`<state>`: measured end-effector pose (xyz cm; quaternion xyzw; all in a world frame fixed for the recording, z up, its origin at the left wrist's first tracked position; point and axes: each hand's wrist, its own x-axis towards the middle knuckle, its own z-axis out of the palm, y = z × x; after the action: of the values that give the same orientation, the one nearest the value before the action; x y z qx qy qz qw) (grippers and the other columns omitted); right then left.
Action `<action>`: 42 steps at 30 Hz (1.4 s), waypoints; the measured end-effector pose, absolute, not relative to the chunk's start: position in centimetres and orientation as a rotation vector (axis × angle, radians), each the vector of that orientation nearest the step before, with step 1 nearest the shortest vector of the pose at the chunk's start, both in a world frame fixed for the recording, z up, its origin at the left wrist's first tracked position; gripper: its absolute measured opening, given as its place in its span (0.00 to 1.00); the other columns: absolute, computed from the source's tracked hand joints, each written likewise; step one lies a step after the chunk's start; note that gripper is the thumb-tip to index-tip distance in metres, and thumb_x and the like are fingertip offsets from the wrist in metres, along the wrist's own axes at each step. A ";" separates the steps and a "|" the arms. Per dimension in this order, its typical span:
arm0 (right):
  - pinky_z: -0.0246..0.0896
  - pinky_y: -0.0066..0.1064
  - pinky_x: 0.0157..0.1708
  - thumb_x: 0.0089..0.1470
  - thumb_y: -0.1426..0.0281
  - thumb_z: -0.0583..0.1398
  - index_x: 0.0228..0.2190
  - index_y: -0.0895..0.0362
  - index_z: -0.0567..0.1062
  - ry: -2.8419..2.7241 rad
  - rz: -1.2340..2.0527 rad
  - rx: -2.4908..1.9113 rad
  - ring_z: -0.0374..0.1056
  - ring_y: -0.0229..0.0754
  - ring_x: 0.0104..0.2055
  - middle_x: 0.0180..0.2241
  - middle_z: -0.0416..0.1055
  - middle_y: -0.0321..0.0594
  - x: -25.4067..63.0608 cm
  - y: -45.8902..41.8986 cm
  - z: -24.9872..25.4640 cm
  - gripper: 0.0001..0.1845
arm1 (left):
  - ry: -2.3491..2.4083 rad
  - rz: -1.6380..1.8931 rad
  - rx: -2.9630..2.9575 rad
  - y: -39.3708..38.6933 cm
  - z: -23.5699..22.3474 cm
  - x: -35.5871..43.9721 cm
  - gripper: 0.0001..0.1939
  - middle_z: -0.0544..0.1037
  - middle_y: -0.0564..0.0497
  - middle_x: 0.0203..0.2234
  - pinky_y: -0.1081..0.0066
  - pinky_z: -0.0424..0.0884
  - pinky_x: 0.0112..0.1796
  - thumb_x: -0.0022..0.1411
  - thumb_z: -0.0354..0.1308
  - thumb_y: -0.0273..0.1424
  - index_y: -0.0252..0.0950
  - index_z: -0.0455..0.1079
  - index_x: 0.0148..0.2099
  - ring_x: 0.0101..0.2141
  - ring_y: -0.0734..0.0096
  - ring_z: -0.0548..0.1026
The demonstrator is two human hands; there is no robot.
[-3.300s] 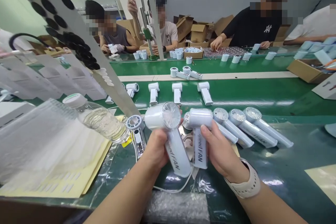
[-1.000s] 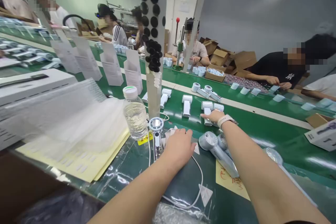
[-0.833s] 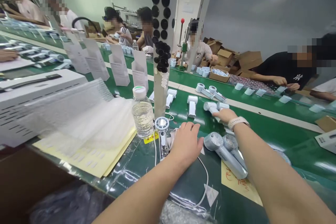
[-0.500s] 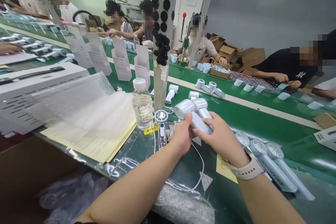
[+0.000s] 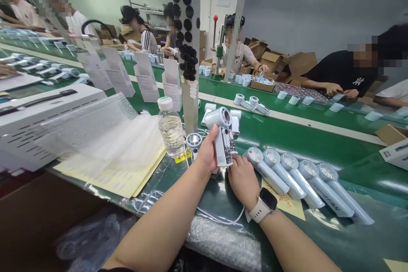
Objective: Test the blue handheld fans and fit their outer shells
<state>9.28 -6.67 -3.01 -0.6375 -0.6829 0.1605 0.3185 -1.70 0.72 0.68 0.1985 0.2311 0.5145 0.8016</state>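
Right of the plastic bottle [image 5: 171, 131], the left hand [image 5: 208, 153] clamps a handheld fan [image 5: 220, 142]; the right hand [image 5: 244, 178] has an unclear grip.

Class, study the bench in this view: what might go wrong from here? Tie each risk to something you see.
The left hand holds a fan above the green bench, so a weak grip might let it drop.
The white cable loops close to the right wrist and might snag there.
The wrapped fans lie side by side near the right hand; a sideways sweep might knock them askew.
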 end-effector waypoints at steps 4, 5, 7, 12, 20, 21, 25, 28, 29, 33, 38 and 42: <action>0.66 0.42 0.39 0.59 0.71 0.54 0.32 0.54 0.71 -1.800 0.723 -1.613 0.72 0.50 0.37 0.31 0.75 0.43 10.3 -8.5 -1.3 0.06 | 0.461 1.150 0.555 0.3 0.7 -1.5 0.25 0.82 0.45 0.33 0.67 0.76 0.35 0.54 0.67 0.49 0.31 0.75 0.43 0.29 0.65 0.79; 0.66 0.39 0.37 0.59 0.68 0.55 0.33 0.54 0.72 -1.744 0.913 -1.563 0.72 0.48 0.34 0.28 0.75 0.40 10.9 -9.0 -1.0 0.06 | 0.453 1.151 0.586 0.1 0.7 -1.5 0.27 0.82 0.45 0.32 0.66 0.76 0.36 0.52 0.68 0.49 0.31 0.75 0.42 0.31 0.63 0.80; 0.65 0.36 0.33 0.55 0.61 0.60 0.35 0.55 0.74 -1.546 1.280 -1.452 0.71 0.44 0.29 0.23 0.72 0.35 12.1 -9.8 -0.7 0.11 | 0.429 1.123 0.625 -0.2 0.6 -1.3 0.29 0.82 0.44 0.32 0.64 0.76 0.39 0.49 0.69 0.51 0.31 0.75 0.42 0.35 0.59 0.80; 0.60 0.33 0.29 0.47 0.51 0.66 0.27 0.57 0.75 -1.260 1.426 -1.283 0.64 0.39 0.22 0.17 0.67 0.32 12.4 -10.1 -1.3 0.21 | 0.404 1.045 0.601 -0.7 0.3 -1.0 0.35 0.82 0.42 0.35 0.64 0.76 0.35 0.44 0.65 0.61 0.33 0.73 0.36 0.36 0.57 0.80; 0.59 0.32 0.29 0.51 0.54 0.65 0.24 0.55 0.72 -1.225 1.278 -1.247 0.65 0.39 0.23 0.17 0.67 0.32 10.6 -10.6 -1.9 0.18 | 0.362 1.041 0.678 -0.8 0.4 -0.5 0.37 0.78 0.49 0.25 0.68 0.73 0.29 0.33 0.65 0.67 0.36 0.67 0.27 0.29 0.62 0.78; 0.59 0.32 0.29 0.52 0.55 0.65 0.24 0.55 0.72 -1.233 1.268 -1.251 0.65 0.39 0.23 0.18 0.68 0.32 10.7 -10.7 -1.8 0.17 | 0.363 1.055 0.696 -0.8 0.4 -0.5 0.37 0.76 0.51 0.22 0.69 0.72 0.27 0.34 0.64 0.67 0.36 0.67 0.26 0.26 0.65 0.76; 0.58 0.32 0.29 0.53 0.57 0.64 0.24 0.55 0.73 -1.259 1.280 -1.258 0.65 0.39 0.23 0.17 0.68 0.32 11.0 -10.9 -1.5 0.15 | 0.392 1.119 0.767 -0.8 0.2 -0.5 0.37 0.67 0.55 0.15 0.74 0.65 0.22 0.37 0.60 0.68 0.36 0.68 0.25 0.21 0.71 0.71; 0.57 0.31 0.28 0.53 0.56 0.64 0.23 0.55 0.71 -1.225 1.271 -1.258 0.64 0.38 0.22 0.17 0.67 0.32 10.8 -11.0 -1.3 0.17 | 0.414 1.120 0.783 -0.9 0.3 -0.6 0.37 0.72 0.52 0.19 0.71 0.71 0.27 0.36 0.61 0.68 0.36 0.68 0.25 0.27 0.64 0.76; 0.56 0.31 0.28 0.53 0.54 0.64 0.23 0.55 0.70 -1.192 1.263 -1.255 0.63 0.38 0.22 0.17 0.66 0.31 10.7 -11.0 -1.2 0.18 | 0.420 1.110 0.778 -0.9 0.4 -0.6 0.37 0.75 0.50 0.22 0.68 0.73 0.29 0.35 0.62 0.68 0.36 0.68 0.25 0.30 0.61 0.77; 0.51 0.29 0.22 0.50 0.45 0.63 0.22 0.54 0.66 -1.044 1.254 -1.250 0.57 0.36 0.18 0.14 0.61 0.29 9.8 -11.2 -1.5 0.26 | 0.404 1.108 0.765 -1.1 0.5 -0.4 0.37 0.80 0.45 0.30 0.61 0.76 0.36 0.33 0.64 0.66 0.35 0.70 0.26 0.35 0.55 0.80; 0.52 0.30 0.24 0.52 0.42 0.60 0.24 0.53 0.66 -1.060 1.230 -1.227 0.58 0.37 0.20 0.15 0.62 0.30 9.5 -11.3 -2.1 0.27 | 0.365 1.122 0.736 -1.0 0.1 -0.3 0.36 0.81 0.44 0.32 0.60 0.77 0.39 0.35 0.65 0.65 0.34 0.71 0.26 0.38 0.53 0.80; 0.58 0.33 0.33 0.59 0.49 0.58 0.26 0.54 0.69 -1.191 1.180 -1.205 0.65 0.42 0.32 0.26 0.70 0.37 9.9 -11.4 -2.1 0.22 | 0.332 1.150 0.686 -0.9 0.0 -0.1 0.35 0.81 0.43 0.38 0.61 0.77 0.40 0.36 0.65 0.65 0.34 0.71 0.25 0.41 0.53 0.80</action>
<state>9.89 -11.36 -2.08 -0.5011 -0.4952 0.4905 0.5129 -0.10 -0.90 -0.03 0.3164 0.1533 0.5303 0.7715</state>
